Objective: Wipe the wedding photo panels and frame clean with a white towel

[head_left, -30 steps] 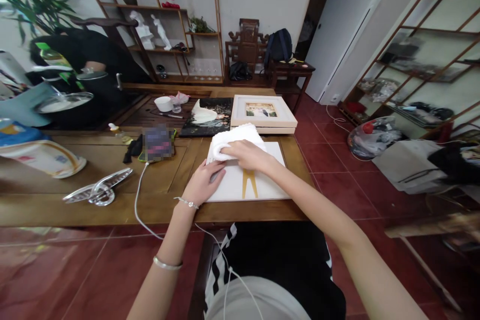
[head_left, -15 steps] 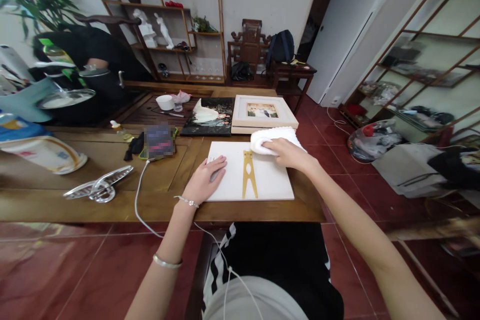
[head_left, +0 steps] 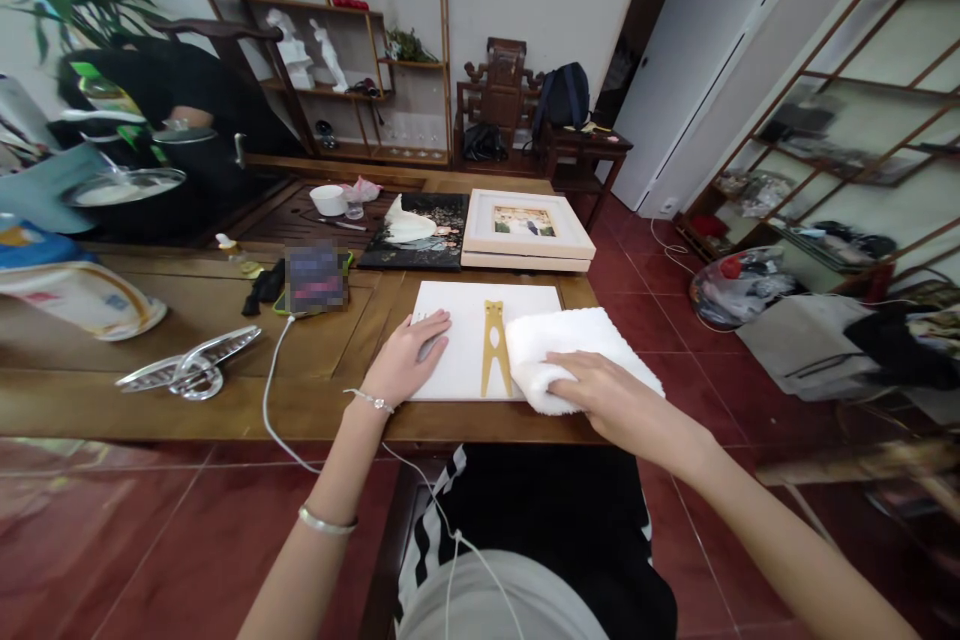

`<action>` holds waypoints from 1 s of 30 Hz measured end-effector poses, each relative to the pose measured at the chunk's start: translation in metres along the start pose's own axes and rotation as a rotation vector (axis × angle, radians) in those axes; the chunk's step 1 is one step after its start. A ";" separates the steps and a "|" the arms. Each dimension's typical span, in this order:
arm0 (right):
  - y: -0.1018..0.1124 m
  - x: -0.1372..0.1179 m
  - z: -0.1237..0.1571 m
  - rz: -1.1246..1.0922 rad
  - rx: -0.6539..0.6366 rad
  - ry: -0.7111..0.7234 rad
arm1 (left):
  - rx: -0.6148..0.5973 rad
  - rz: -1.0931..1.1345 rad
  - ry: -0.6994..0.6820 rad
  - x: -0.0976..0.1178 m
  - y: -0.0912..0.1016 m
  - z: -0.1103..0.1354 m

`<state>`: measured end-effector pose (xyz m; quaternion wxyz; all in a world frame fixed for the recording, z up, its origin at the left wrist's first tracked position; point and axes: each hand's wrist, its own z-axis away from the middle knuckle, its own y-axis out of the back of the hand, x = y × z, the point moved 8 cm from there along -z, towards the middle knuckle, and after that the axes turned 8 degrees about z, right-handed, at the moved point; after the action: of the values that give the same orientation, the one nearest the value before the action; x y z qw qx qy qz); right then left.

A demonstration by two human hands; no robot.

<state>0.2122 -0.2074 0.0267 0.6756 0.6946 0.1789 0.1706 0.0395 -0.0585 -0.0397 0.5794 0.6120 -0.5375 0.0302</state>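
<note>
A white board [head_left: 450, 370] lies flat near the front edge of the wooden table, with a yellow cat-shaped figure [head_left: 493, 335] with two long legs on its middle. My left hand [head_left: 411, 355] rests on the board's left side, fingers stretched out and lying flat. Bunched in my right hand [head_left: 600, 390] is a white fluffy towel [head_left: 585, 335], pressed against the board's right side. The towel covers the board's right part and hangs past its right and front edges. It sits close beside the yellow figure.
Behind the board are a framed picture [head_left: 529, 220] and a dark picture panel [head_left: 416, 232]. To the left lie a phone-like device [head_left: 316, 280] with a white cable [head_left: 271, 390], a silver metal ornament [head_left: 191, 365] and a white-and-blue package [head_left: 82, 290]. Another person [head_left: 195, 90] sits behind the table.
My right hand has drawn the towel from the board's far right corner toward me, down to its near right edge. My left hand has stayed on the board.
</note>
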 end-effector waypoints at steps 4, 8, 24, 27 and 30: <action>-0.005 0.018 -0.010 0.024 0.028 -0.005 | -0.002 -0.005 0.002 -0.001 0.000 0.000; -0.012 0.055 -0.041 0.027 0.035 -0.030 | -0.002 -0.001 0.000 0.000 0.000 0.000; -0.008 0.027 -0.012 -0.092 -0.006 -0.053 | -0.004 0.000 0.007 0.001 0.000 0.000; -0.008 0.006 0.012 -0.159 -0.024 -0.027 | 0.001 0.004 0.007 0.001 0.000 0.000; -0.010 -0.008 0.029 -0.178 -0.036 -0.016 | 0.001 0.011 0.008 0.001 0.000 0.000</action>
<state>0.2189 -0.2369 0.0154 0.7020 0.6649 0.2312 0.1077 0.0399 -0.0588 -0.0387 0.5809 0.6093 -0.5386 0.0361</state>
